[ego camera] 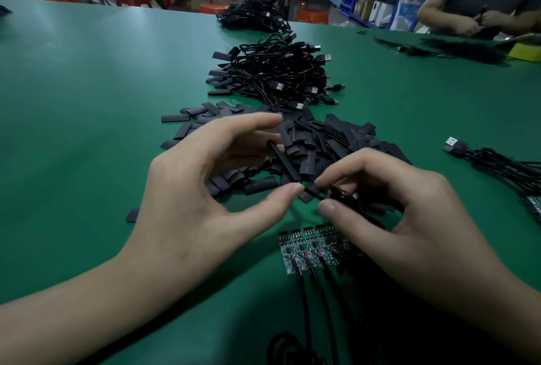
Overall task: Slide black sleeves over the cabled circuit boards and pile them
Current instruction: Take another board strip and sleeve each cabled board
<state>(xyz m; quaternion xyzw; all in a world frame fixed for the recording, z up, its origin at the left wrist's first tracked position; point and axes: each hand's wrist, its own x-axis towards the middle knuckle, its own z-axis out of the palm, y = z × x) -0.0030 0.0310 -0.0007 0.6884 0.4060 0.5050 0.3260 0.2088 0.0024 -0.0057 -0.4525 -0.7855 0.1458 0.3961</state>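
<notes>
Left hand [205, 177] hovers at the near edge of the sleeve heap [330, 136] on the green counter [87, 101]. Its grip holds one black sleeve [285, 164], thumb at the near end and fingers at the far end. Beyond the heap sits the finished pile [269, 77]. Just nearer than the heap lies a row of bare boards [310, 247], flat, cables trailing back. Right hand [395, 203] has its grip pinched narrow on a cabled board [342, 197], its tip at the sleeve's near end — touching or inside, can't tell. Well right of the heap lies a cable bundle [497, 165].

On the surface [87, 101], circuit boards [310, 246] lie nearest, loose sleeves [319, 139] behind them, finished pile [272, 74] farther.
</notes>
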